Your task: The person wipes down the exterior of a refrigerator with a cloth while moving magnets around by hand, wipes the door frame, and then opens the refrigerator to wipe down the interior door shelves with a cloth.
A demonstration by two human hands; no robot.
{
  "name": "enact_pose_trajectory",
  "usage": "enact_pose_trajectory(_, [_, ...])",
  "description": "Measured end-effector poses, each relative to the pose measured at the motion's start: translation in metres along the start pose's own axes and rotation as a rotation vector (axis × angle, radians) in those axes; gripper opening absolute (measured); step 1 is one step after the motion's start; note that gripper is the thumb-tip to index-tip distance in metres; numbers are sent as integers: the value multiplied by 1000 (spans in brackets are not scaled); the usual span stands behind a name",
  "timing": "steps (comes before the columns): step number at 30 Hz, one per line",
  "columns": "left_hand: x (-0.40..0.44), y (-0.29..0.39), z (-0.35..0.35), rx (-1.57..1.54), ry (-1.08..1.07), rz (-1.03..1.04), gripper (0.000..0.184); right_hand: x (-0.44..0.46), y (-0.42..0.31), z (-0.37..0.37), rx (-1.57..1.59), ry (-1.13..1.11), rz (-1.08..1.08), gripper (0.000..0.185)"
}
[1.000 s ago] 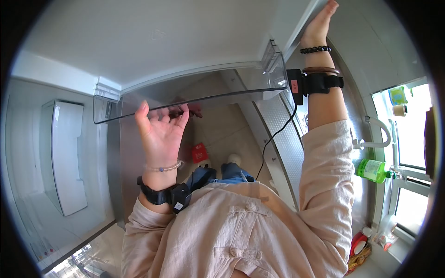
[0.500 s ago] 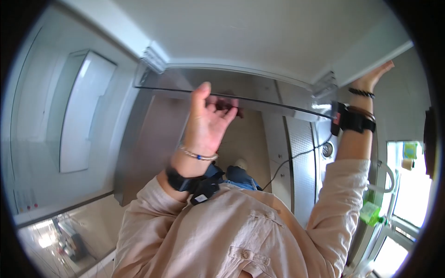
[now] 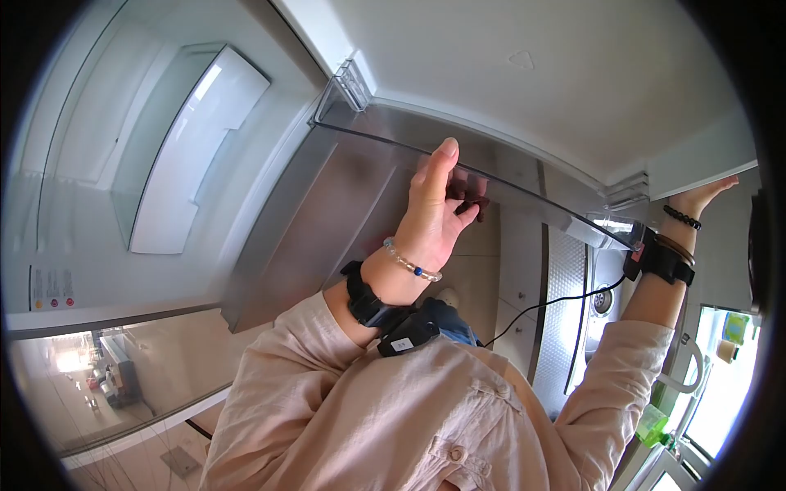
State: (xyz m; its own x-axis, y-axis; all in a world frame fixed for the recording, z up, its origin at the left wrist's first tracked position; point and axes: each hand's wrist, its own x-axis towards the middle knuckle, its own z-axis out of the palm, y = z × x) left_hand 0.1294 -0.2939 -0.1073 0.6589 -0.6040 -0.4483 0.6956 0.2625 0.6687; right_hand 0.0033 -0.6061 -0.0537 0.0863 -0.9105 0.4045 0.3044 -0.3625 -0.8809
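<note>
A clear shelf with a dark front edge spans the white appliance interior. My left hand is at the middle of that edge, thumb up over it and curled fingers partly hidden behind the clear panel. Far to the right, my right hand rests beside the end of a white side panel, its visible fingers stretched out and nothing seen in them. Both wrists wear black strapped devices and bracelets.
At the left is a white door with a bin. A metal panel lies below the shelf. To the right are a textured counter surface, a round drain, a black cable, a white faucet and a green bottle.
The view has turned, so the shelf now slopes down to the right and both hands appear farther right and lower. My left hand remains at the shelf edge, with its fingers more curled.
</note>
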Motion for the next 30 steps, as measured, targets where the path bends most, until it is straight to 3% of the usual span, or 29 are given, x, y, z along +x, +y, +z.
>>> enact_pose_trajectory(2, [0, 0, -1, 10, 9, 11, 57, 0, -1, 1, 47, 16, 30, 86])
enact_pose_trajectory(4, [3, 0, -6, -12, -3, 0, 45, -1, -2, 1, 52, 7, 25, 86])
enact_pose_trajectory(8, [5, 7, -22, 41, -103, -72, 41, -7, -7, 4, 51, 5, 21, 84])
enact_pose_trajectory(10, [1, 11, -42, 106, -406, -168, 42, 12, 14, -11, 59, -11, -11, 82])
enact_pose_trajectory(11, [-7, 13, -51, 123, -408, -167, 42, 18, 22, -18, 56, -27, -42, 80])
enact_pose_trajectory(13, [-29, 23, -68, 140, -219, -99, 29, 13, 19, -14, 13, 68, -92, 78])
enact_pose_trajectory(15, [-46, 57, -81, 307, -220, 106, 24, 12, 20, -15, -31, 111, -73, 77])
enact_pose_trajectory(17, [-62, 99, -65, 466, -201, 470, 27, 4, 10, -9, -35, 166, -75, 75])
enact_pose_trajectory(19, [-66, 132, -37, 648, -165, 777, 22, 4, 9, -10, -10, 83, -71, 73])
enact_pose_trajectory(21, [-48, 152, -13, 1046, -56, 1107, 16, 2, 4, -6, -30, 138, -69, 72])
enact_pose_trajectory(23, [-12, 175, -5, 1680, -23, 1651, 15, -1, -2, -4, 14, 97, -2, 73])
enact_pose_trajectory(24, [6, 185, -3, 1904, -113, 1840, 20, -3, -3, -3, 16, 109, -1, 73])
enact_pose_trajectory(27, [40, 198, -1, 2392, -163, 1904, 13, -2, 0, -4, -32, 132, -39, 64])
enact_pose_trajectory(28, [48, 199, -1, 2389, -177, 1907, 13, 0, 3, -6, -62, 113, -72, 64])
enact_pose_trajectory(30, [55, 199, -6, 2642, -289, 1757, 8, 0, -1, -6, -83, 106, -53, 64])
